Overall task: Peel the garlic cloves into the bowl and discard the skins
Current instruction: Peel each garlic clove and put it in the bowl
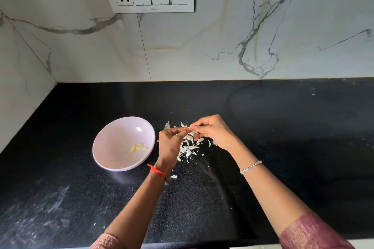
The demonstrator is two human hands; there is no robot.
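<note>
Hands: left hand (172, 141), right hand (212, 131) both pinch likely garlic clove (190, 128) above skins (188, 148), beside bowl (113, 147).

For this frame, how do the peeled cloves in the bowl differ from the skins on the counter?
The peeled cloves are yellowish and solid; the skins are white and papery. The peeled cloves are few, clustered inside the pink bowl; the skins are many, scattered on the black counter right of it. Both lie loose; the left hand and right hand pinch a separate garlic piece.
</note>
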